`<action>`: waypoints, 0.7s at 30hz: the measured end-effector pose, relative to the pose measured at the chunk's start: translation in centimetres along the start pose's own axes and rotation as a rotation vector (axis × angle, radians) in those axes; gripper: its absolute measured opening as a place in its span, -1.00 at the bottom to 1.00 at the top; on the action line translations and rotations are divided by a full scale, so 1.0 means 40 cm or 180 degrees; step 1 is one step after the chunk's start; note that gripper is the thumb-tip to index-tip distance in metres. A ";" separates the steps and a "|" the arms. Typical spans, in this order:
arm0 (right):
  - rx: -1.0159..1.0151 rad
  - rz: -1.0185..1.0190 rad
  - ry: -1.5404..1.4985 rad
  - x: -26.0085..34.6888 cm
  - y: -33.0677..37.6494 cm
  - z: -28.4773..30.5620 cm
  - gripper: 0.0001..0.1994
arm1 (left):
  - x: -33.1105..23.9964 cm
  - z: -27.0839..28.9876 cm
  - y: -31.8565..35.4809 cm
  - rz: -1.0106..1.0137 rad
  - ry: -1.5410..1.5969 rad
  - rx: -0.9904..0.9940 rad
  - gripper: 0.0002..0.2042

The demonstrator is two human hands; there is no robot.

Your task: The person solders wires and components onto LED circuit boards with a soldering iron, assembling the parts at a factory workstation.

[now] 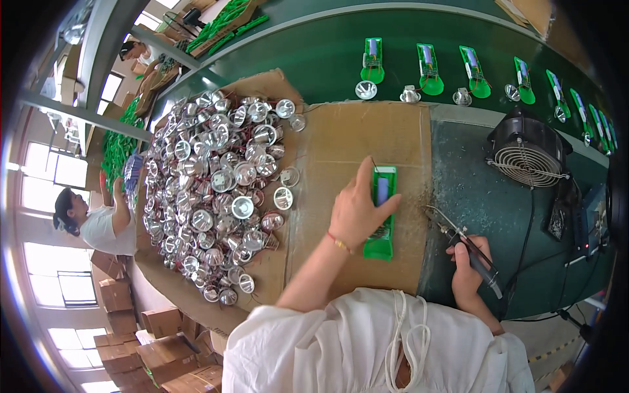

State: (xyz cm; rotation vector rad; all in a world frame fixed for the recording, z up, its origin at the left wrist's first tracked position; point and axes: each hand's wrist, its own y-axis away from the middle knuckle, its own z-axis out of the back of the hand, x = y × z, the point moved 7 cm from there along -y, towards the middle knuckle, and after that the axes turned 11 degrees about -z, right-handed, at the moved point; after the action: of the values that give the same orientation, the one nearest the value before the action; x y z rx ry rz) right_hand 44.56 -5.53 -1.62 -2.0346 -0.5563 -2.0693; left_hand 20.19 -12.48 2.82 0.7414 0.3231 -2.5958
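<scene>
A long green plastic casing (379, 247) with a blue cylindrical battery (382, 190) lies on the cardboard in front of me. My left hand (354, 216) rests over its left side, index finger along the upper edge and thumb reaching across to the right edge, steadying it. The palm hides part of the casing's middle. To the right, my right hand (468, 265) is closed around the dark handle of a soldering iron (473, 252), whose thin metal tip points up and left, apart from the casing.
Shiny reflector cups (216, 177) form a large heap at left. Along the green bench's far side stand several casings (429, 65) with reflectors. A black fan (531, 154) and a box-shaped device (590, 219) with cables sit at right. Two people (108, 223) work at the left.
</scene>
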 end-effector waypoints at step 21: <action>-0.0146 0.0031 -0.0207 -0.005 0.011 0.007 -0.89 | 0.015 0.164 0.350 -0.1116 -0.1621 -0.1593 -0.72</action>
State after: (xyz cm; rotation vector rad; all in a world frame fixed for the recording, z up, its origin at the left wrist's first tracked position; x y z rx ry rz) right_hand 44.99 -5.85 -1.76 -2.1325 -0.5131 -2.0349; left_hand 23.16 -27.23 6.47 -0.1647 0.9545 -2.7178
